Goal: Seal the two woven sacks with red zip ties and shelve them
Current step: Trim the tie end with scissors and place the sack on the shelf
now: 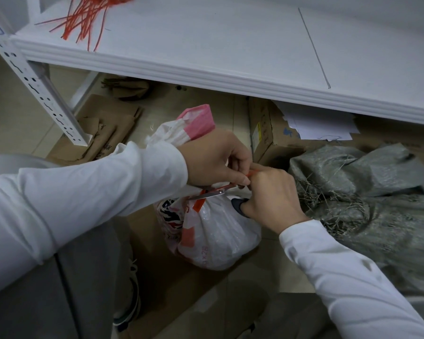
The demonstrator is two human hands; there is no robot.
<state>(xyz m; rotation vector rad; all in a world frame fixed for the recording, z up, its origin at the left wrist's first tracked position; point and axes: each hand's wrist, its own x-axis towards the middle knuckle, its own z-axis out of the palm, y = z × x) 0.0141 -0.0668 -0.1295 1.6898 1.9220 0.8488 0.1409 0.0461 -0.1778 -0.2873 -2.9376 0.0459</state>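
The left hand (213, 157) hides most of the tie (251, 174) and the sack (213, 231) neck; the right hand (272, 199) half covers the scissors (209, 195) handles

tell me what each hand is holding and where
The left hand pinches the red zip tie by its tail; right hand holds the scissors by their black handle.

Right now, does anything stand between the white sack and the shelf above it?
Nothing visible does. The shelf above the white sack is bare there; the red zip ties lie only at its left end.
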